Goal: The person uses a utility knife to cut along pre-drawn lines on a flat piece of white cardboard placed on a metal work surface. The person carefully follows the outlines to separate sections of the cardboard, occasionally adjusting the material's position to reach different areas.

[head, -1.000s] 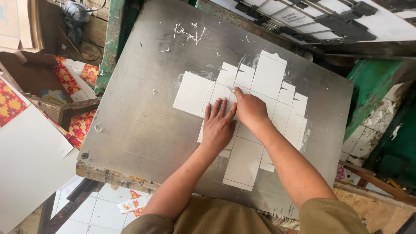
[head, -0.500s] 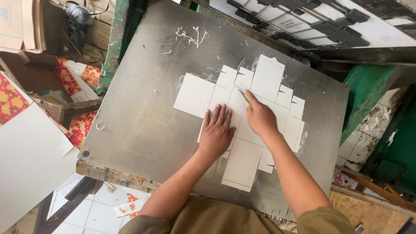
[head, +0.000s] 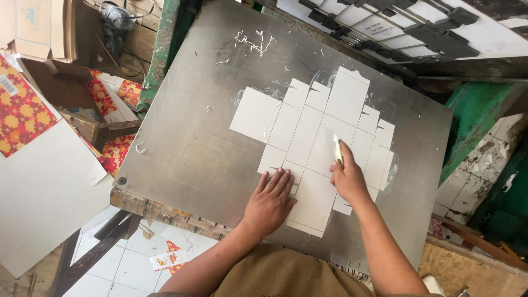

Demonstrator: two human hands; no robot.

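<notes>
A flat white die-cut cardboard blank [head: 316,132] lies spread on a grey metal work plate [head: 198,137]. My left hand [head: 270,201] rests palm down, fingers apart, on the blank's near left corner. My right hand [head: 347,179] is closed around a small pale cutting tool [head: 336,148], whose tip touches the blank near its middle right panels. A thin curved paper sliver lies across the blank's left flap [head: 254,114].
White paper scraps [head: 253,41] are scattered at the plate's far side. Plain white boards [head: 44,192] and red flower-printed sheets [head: 22,113] lie at the left. Black-and-white frames [head: 407,30] sit beyond the plate. A green machine part [head: 473,113] stands at the right.
Both hands have drawn back toward me along the blank. The right hand moved the tool from the upper middle panels down to the right side; the left hand slid to the near corner.
</notes>
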